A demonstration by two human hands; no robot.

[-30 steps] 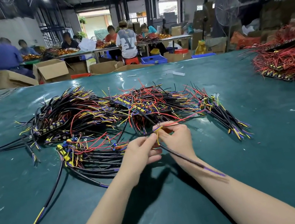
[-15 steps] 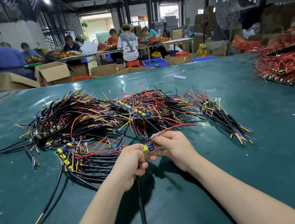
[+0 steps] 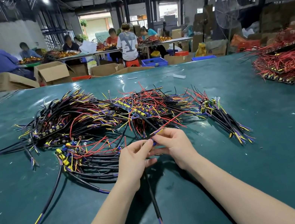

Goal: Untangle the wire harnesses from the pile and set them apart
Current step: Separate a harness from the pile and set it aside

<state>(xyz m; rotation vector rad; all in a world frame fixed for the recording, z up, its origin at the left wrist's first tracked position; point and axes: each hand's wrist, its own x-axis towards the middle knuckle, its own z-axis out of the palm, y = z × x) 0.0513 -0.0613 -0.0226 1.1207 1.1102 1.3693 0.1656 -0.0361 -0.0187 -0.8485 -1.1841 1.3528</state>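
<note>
Black harness at pile's near edge.
Your left hand and right hand pinch its far end; tail toward bench's near edge.

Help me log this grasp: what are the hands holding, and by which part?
One wire harness, held at its component end: the left hand grips the black cable just below it, the right hand pinches the yellow-and-blue tip.

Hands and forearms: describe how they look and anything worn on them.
Left hand and right hand are bare: no gloves or rings visible. Left forearm and right forearm are uncovered, with no sleeve, watch or bracelet in view.
</note>
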